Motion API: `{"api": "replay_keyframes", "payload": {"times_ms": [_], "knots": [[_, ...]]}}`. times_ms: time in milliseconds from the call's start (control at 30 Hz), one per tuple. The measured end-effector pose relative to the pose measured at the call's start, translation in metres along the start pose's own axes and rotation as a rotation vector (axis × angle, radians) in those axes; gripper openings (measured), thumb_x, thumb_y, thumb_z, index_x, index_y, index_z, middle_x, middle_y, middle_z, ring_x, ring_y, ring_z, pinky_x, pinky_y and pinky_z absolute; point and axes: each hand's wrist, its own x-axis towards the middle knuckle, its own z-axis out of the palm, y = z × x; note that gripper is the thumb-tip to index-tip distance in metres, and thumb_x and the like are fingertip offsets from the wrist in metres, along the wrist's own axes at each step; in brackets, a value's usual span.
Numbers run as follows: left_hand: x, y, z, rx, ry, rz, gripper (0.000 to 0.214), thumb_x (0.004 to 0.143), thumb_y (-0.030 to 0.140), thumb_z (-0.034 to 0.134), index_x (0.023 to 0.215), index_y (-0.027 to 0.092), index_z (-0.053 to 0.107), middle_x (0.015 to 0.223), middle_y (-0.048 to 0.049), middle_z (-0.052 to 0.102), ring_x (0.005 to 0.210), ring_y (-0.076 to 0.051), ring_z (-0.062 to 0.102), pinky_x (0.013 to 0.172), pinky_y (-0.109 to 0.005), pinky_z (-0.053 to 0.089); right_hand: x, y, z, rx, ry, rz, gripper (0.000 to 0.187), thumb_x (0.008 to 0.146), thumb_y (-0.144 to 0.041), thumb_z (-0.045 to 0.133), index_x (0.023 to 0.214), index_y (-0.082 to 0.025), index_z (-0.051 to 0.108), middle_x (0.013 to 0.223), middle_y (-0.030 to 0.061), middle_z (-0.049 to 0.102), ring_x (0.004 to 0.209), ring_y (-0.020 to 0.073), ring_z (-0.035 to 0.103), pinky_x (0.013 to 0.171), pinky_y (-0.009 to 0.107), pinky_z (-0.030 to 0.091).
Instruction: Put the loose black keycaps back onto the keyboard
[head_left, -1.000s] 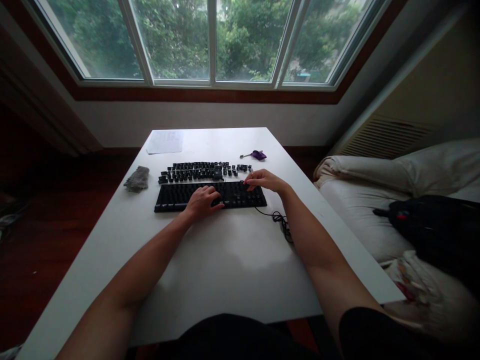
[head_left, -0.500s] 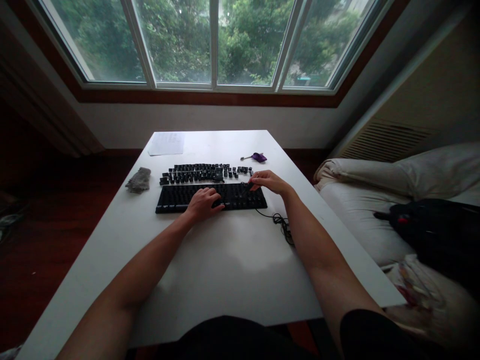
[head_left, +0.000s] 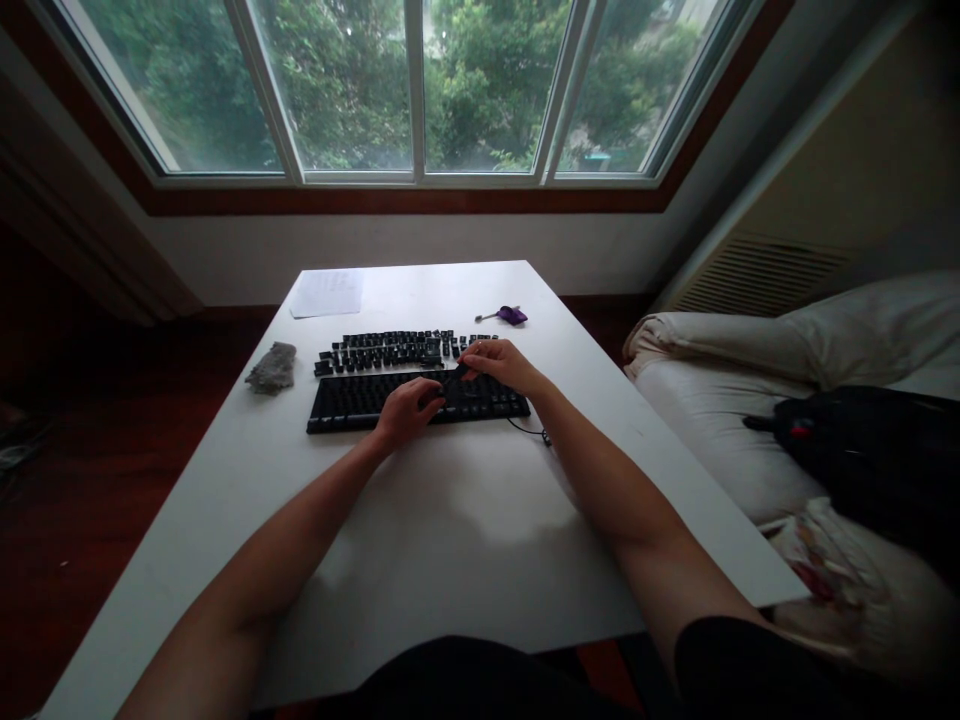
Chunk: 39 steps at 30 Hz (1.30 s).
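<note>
Left hand and right hand meet over the keyboard on the table.
Right fingers pinch a dark keycap above the keys; left fingers curl just beside it, grip unclear. Loose keycaps lie just beyond.

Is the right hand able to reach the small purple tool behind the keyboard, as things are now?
Probably yes. The right hand rests at the far edge of the keyboard, and the purple tool lies just beyond it on the white table, slightly to the right. Only bare tabletop shows between them.
</note>
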Motion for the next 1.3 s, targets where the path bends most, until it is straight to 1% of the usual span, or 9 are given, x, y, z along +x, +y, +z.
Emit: {"api": "replay_keyframes", "payload": {"times_ms": [133, 300, 400, 533, 667, 767, 900, 1100, 1300], "knots": [[0.0, -0.001, 0.002, -0.11, 0.054, -0.065, 0.021, 0.089, 0.03, 0.063, 0.106, 0.019, 0.067, 0.084, -0.0013, 0.065, 0.073, -0.014, 0.058, 0.069, -0.027, 0.044, 0.0, 0.0, 0.005, 0.002, 0.056, -0.019, 0.04, 0.079, -0.053, 0.075, 0.093, -0.016, 0.071, 0.081, 0.0038, 0.074, 0.073, 0.0148, 0.072, 0.07, 0.028, 0.06], [0.001, -0.003, 0.002, -0.261, 0.088, -0.164, 0.025, 0.088, 0.035, 0.063, 0.106, 0.019, 0.069, 0.076, 0.001, 0.061, 0.067, -0.013, 0.053, 0.064, -0.024, 0.042, 0.003, 0.005, 0.01, -0.004, 0.12, -0.035, 0.043, 0.078, -0.057, 0.075, 0.092, -0.016, 0.07, 0.078, 0.0036, 0.074, 0.072, 0.0156, 0.072, 0.069, 0.029, 0.06], [0.002, -0.004, 0.001, -0.362, 0.112, -0.205, 0.028, 0.089, 0.038, 0.062, 0.107, 0.018, 0.068, 0.078, 0.0004, 0.061, 0.067, -0.012, 0.053, 0.063, -0.024, 0.042, 0.004, 0.007, 0.015, -0.014, 0.178, -0.053, 0.043, 0.078, -0.057, 0.075, 0.092, -0.017, 0.069, 0.078, 0.0032, 0.073, 0.07, 0.0156, 0.072, 0.068, 0.029, 0.06], [0.003, -0.008, 0.002, -0.481, 0.134, -0.243, 0.031, 0.089, 0.039, 0.063, 0.112, 0.019, 0.066, 0.082, -0.0007, 0.063, 0.067, -0.013, 0.055, 0.064, -0.024, 0.044, 0.003, 0.006, 0.021, -0.022, 0.193, -0.062, 0.041, 0.08, -0.056, 0.073, 0.094, -0.018, 0.069, 0.078, 0.0032, 0.073, 0.07, 0.0156, 0.071, 0.069, 0.03, 0.06], [0.004, -0.013, 0.004, -0.491, 0.153, -0.245, 0.032, 0.088, 0.039, 0.064, 0.114, 0.02, 0.066, 0.085, -0.0004, 0.06, 0.068, -0.011, 0.054, 0.065, -0.023, 0.044, 0.003, 0.007, 0.024, -0.001, 0.197, -0.069, 0.043, 0.081, -0.057, 0.072, 0.095, -0.017, 0.069, 0.074, 0.0037, 0.073, 0.067, 0.0158, 0.071, 0.068, 0.031, 0.06], [0.004, -0.015, 0.004, -0.468, 0.174, -0.249, 0.032, 0.086, 0.039, 0.067, 0.112, 0.021, 0.065, 0.083, 0.0005, 0.058, 0.067, -0.011, 0.052, 0.064, -0.023, 0.044, 0.005, 0.01, 0.024, 0.002, 0.202, -0.064, 0.044, 0.08, -0.058, 0.072, 0.094, -0.017, 0.069, 0.072, 0.0032, 0.073, 0.065, 0.0157, 0.07, 0.065, 0.029, 0.059], [0.005, -0.014, 0.003, -0.493, 0.152, -0.27, 0.03, 0.085, 0.04, 0.066, 0.108, 0.02, 0.064, 0.081, 0.0004, 0.057, 0.067, -0.012, 0.051, 0.063, -0.023, 0.041, 0.007, 0.016, 0.026, 0.003, 0.207, -0.047, 0.043, 0.079, -0.059, 0.073, 0.093, -0.018, 0.068, 0.068, 0.0014, 0.072, 0.061, 0.0149, 0.069, 0.062, 0.028, 0.058], [0.005, -0.013, 0.001, -0.515, 0.134, -0.252, 0.029, 0.083, 0.039, 0.068, 0.104, 0.02, 0.066, 0.073, 0.0025, 0.05, 0.064, -0.011, 0.045, 0.06, -0.023, 0.035, 0.008, 0.035, 0.032, -0.004, 0.105, -0.003, 0.043, 0.078, -0.056, 0.075, 0.098, -0.019, 0.068, 0.07, 0.001, 0.072, 0.065, 0.0151, 0.069, 0.064, 0.028, 0.058], [0.006, -0.014, -0.002, -0.492, 0.108, -0.273, 0.03, 0.082, 0.042, 0.07, 0.1, 0.018, 0.068, 0.071, 0.0019, 0.053, 0.063, -0.012, 0.045, 0.06, -0.024, 0.036, 0.013, 0.053, 0.04, 0.032, 0.12, 0.029, 0.041, 0.076, -0.056, 0.075, 0.093, -0.02, 0.065, 0.072, 0.0005, 0.072, 0.063, 0.0146, 0.068, 0.063, 0.027, 0.057]]}}
